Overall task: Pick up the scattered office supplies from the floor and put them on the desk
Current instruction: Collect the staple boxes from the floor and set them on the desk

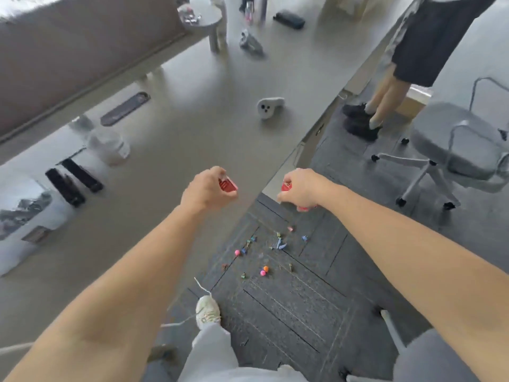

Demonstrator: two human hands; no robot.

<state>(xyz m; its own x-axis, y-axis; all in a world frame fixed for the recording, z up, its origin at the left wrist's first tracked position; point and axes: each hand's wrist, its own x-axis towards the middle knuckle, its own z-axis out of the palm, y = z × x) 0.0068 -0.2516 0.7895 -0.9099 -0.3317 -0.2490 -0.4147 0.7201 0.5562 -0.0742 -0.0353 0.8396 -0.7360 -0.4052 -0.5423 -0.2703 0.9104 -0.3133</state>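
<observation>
Stretching away beyond both hands, the grey desk [170, 139] fills most of the view, with the dark carpet [289, 304] under and behind the right hand [300, 191]. A swivel chair [451, 150] stands well off to that hand's right. The left hand [206, 188] curls round a red box [227, 186] above the desk; the right grips another red piece [286, 187] (too blurred to name). Coloured clips and pins [281, 245] lie scattered on the carpet nearer than both hands.
</observation>
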